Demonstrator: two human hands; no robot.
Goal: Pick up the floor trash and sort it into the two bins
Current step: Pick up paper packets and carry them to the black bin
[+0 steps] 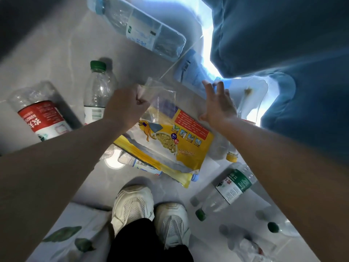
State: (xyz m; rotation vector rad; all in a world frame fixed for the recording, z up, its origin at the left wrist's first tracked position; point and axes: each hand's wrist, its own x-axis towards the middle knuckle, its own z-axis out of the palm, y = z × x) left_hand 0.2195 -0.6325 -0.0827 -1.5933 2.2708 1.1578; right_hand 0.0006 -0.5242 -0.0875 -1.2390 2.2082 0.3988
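Two bare hands reach down over a pale grey floor point(62, 50) strewn with plastic bottles. Curled into a fist, the left hand point(126, 108) pinches the clear top corner of a yellow food bag point(181, 142), which hangs tilted above the floor in the middle of the view. The right hand point(219, 105) is spread wide and grips nothing; it sits at the bag's upper right edge, though whether it touches the bag cannot be told. Its fingertips reach toward the rim of a blue bin bag point(283, 44) that fills the upper right. The yellow bag shows a cartoon animal, a bowl of pale flakes, a red panel of white Chinese text too small to read, and a row of four little instruction drawings. A barcoded bottle point(139, 164) lies partly beneath it. To the left lie a green-capped bottle point(98, 87) with a barcode and a red-labelled bottle point(41, 118) bearing large white Chinese characters. A large clear bottle point(139, 27) with a pale blue cap lies at the top. At lower right lies a green-labelled bottle point(229, 188) with red Chinese characters. White shoes point(132, 207) stand at the bottom.
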